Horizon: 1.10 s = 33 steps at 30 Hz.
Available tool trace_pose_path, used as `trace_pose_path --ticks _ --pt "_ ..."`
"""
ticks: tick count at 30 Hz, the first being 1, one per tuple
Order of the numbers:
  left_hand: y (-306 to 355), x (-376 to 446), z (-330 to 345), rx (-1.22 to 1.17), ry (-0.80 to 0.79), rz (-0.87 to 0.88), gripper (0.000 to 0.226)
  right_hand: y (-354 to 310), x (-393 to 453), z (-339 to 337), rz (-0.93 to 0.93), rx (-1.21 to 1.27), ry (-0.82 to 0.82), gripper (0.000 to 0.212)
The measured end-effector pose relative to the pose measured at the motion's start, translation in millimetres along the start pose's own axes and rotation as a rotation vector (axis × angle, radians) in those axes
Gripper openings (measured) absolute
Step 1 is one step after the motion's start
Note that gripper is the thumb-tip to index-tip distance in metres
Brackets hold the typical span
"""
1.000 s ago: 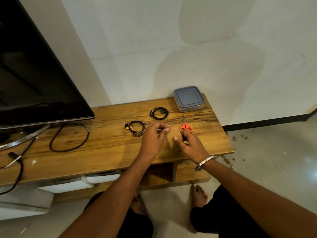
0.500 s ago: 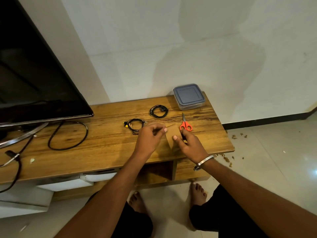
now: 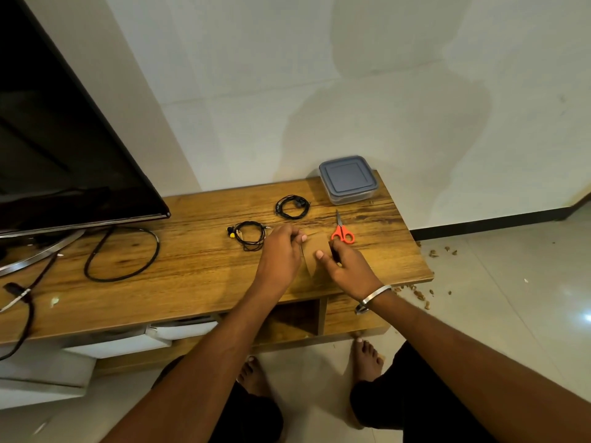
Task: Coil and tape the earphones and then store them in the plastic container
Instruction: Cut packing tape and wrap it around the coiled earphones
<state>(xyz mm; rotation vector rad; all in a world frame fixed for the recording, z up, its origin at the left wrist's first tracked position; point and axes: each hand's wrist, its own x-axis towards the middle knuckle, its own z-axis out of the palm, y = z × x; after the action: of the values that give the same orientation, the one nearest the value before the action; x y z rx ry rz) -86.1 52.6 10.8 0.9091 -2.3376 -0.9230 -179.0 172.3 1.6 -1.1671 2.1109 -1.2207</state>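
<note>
far to the left of my left grip the tv (image 3: pixel 57 139) stands on the counter (image 3: pixel 192 282), with a loose black cable (image 3: pixel 121 254) looped under its edge. just left of my left grip lies one coil of earphones with yellow tips (image 3: pixel 248 235), almost touching my knuckles; a second black coil of earphones (image 3: pixel 291 206) lies beyond that grip, toward the wall. my left grip (image 3: pixel 281 254) is pinched closed on the free end of a strip of brown tape (image 3: pixel 315 251), fingertips together at its upper edge. the strip stretches flat between my two grips, just above the counter. my right grip (image 3: pixel 347 266) is clenched around the dark tape roll (image 3: pixel 334 252), thumb pressing the strip; a metal bangle (image 3: pixel 372 297) sits on that wrist. just beyond my right grip the orange scissors (image 3: pixel 341 230) lie closed, blades pointing to the wall. further beyond, at the counter's back corner, the plastic container (image 3: pixel 348 179) stands with its grey lid on, well apart from both coils. right of my right grip, crumbs (image 3: pixel 425 292) lie scattered on the floor.
</note>
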Motion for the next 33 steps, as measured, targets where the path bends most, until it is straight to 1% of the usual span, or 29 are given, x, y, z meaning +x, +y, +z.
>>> trace_pose_path --ticks 2,6,9,10,12,13,14,15,17,19,21,24,29,31,32,33 --pt "2 2 -3 0.032 -0.037 -0.010 0.014 0 3 -1 0.024 0.010 -0.016 0.009" --pt "5 7 -8 0.085 -0.124 -0.044 0.018 -4 7 -3 0.072 -0.019 -0.046 0.017" --pt "7 10 -13 0.064 -0.191 -0.056 0.017 -3 11 -1 0.117 -0.040 -0.069 0.018" --pt "7 11 -15 0.056 -0.207 -0.053 0.017 -2 12 1 0.125 -0.055 -0.043 0.026" --pt "9 13 -20 0.061 -0.230 -0.056 0.017 -3 15 1 0.122 -0.081 0.043 0.051" --pt "9 14 -21 0.066 -0.240 -0.056 0.016 -4 17 -2 0.086 -0.112 0.068 0.060" --pt "9 15 -22 0.067 -0.249 -0.052 0.016 -5 19 -5 0.036 -0.160 0.066 0.065" --pt "10 14 -22 0.066 -0.258 -0.046 0.015 -7 22 -8 -0.016 -0.207 0.045 0.063" --pt "11 14 -21 0.063 -0.272 -0.025 0.014 -11 30 -15 -0.099 -0.282 -0.003 0.048" --pt "12 13 -19 0.066 -0.280 -0.004 0.013 -17 37 -22 -0.138 -0.331 -0.041 0.032" --pt "13 13 -18 0.055 -0.286 0.000 0.013 -22 42 -29 -0.148 -0.376 -0.102 0.023" --pt "11 12 -16 0.042 -0.291 0.007 0.009 -27 45 -41 -0.123 -0.427 -0.204 0.017" --pt "11 11 -14 0.024 -0.294 0.016 0.005 -33 46 -47 -0.175 -0.515 -0.253 0.012" --pt "6 11 -14 -0.064 -0.334 0.003 0.004 -33 46 -46 -0.195 -0.558 -0.262 0.013" --pt "3 10 -14 -0.147 -0.367 -0.023 0.009 -33 46 -46 -0.205 -0.582 -0.264 0.014" --pt "0 8 -15 -0.234 -0.410 -0.050 0.018 -33 46 -46 -0.211 -0.602 -0.268 0.015"
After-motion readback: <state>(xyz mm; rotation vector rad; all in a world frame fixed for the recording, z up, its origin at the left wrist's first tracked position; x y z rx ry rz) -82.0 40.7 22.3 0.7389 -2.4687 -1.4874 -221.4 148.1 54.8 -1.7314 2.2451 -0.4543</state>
